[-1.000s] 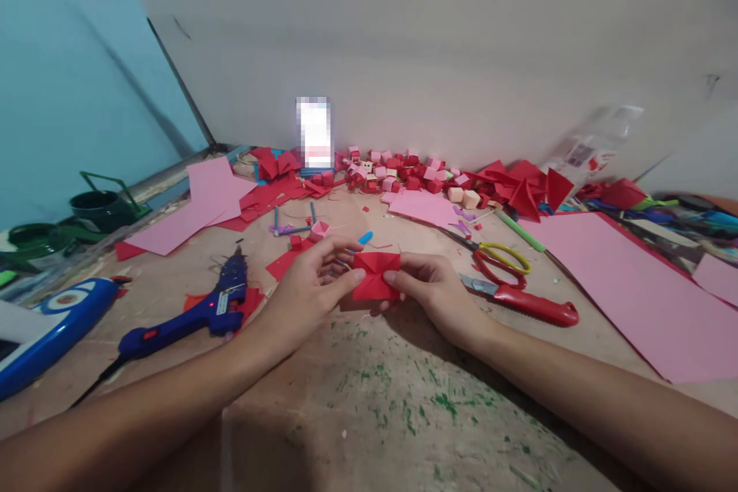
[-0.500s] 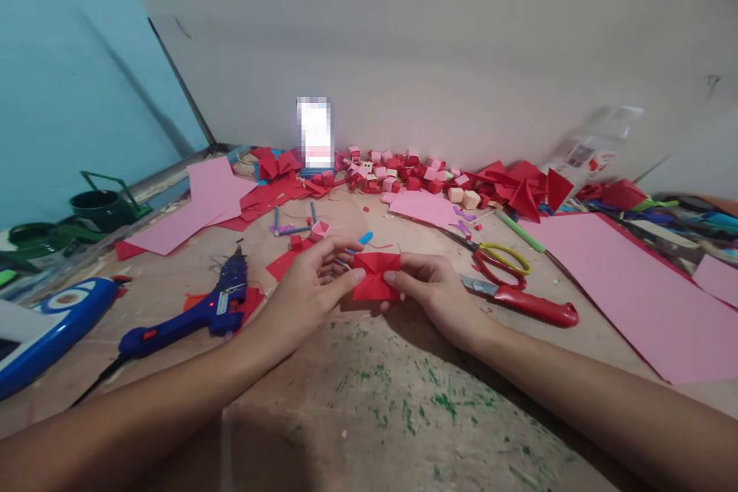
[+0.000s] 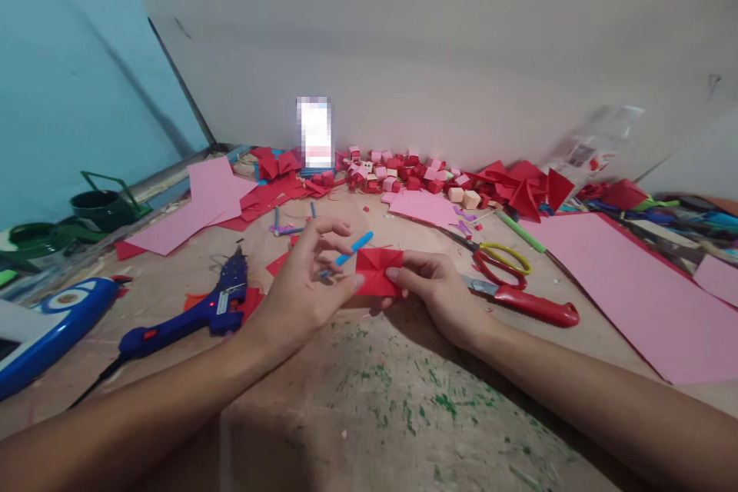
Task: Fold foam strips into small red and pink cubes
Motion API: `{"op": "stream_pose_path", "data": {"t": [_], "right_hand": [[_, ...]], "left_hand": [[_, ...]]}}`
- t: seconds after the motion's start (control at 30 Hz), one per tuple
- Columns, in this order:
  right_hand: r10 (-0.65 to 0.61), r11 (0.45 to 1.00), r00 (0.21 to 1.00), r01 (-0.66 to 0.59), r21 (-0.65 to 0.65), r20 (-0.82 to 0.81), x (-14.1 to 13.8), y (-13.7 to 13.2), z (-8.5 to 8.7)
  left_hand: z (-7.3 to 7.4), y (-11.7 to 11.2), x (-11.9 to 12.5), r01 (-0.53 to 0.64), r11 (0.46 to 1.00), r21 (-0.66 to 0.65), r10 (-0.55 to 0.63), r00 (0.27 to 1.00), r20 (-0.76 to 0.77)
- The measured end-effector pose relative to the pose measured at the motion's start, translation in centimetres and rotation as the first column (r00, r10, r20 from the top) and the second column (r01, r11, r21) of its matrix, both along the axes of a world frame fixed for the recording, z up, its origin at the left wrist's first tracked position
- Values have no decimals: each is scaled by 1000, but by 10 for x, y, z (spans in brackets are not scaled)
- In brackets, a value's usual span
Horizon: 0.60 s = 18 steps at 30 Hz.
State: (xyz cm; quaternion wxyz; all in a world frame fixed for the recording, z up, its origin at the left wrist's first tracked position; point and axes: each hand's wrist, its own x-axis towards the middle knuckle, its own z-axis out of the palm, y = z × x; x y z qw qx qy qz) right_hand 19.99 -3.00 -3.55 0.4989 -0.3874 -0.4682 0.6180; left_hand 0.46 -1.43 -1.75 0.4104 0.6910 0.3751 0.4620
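Observation:
My right hand (image 3: pixel 438 288) pinches a folded red paper square (image 3: pixel 377 270) by its right edge, just above the worn tabletop (image 3: pixel 374 392). My left hand (image 3: pixel 308 280) is at the paper's left side, thumb tip against its edge. Its other fingers are raised and curled around a thin blue stick (image 3: pixel 349 254) that points up and to the right behind the paper.
A blue glue gun (image 3: pixel 196 315) lies to the left. Yellow-handled scissors (image 3: pixel 501 261) and a red-handled knife (image 3: pixel 530 304) lie to the right. Pink sheets (image 3: pixel 623 284) cover the right side. Small red and pink paper cubes (image 3: pixel 397 173) line the wall, with green containers (image 3: pixel 104 204) at far left.
My left fingers have come off the red paper and lifted, showing more of the blue stick. The right hand still holds the paper, which has tipped slightly flatter.

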Motion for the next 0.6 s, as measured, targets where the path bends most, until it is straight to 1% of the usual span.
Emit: {"op": "stream_pose_path", "data": {"t": [0.07, 0.1, 0.17, 0.23, 0.33, 0.4, 0.53, 0.6], "right_hand": [[-34, 998, 997, 31, -54, -66, 1, 1, 0], [-48, 996, 994, 40, -75, -102, 2, 1, 0], [-46, 995, 987, 31, -95, -153, 3, 1, 0], [-10, 996, 986, -4, -89, -166, 4, 1, -1], [48, 996, 988, -58, -67, -146, 5, 1, -2], [67, 995, 990, -76, -64, -123, 5, 1, -3], [50, 996, 994, -57, -72, -96, 4, 2, -4], [36, 997, 995, -43, -67, -97, 4, 1, -4]], "left_hand": [[4, -3, -2, 73, 994, 77, -67, 995, -81], [6, -4, -3, 116, 990, 76, -105, 986, -129], [6, -4, -4, 167, 986, 22, -160, 967, -197], [3, -3, -5, 163, 987, 17, -154, 960, -234], [-2, 1, -7, 145, 986, 88, -117, 957, -265], [-4, 2, -7, 149, 982, 114, -115, 958, -263], [-2, -1, -6, 133, 983, 123, -98, 961, -257], [0, -2, -4, 131, 987, 96, -105, 965, -240]]}}
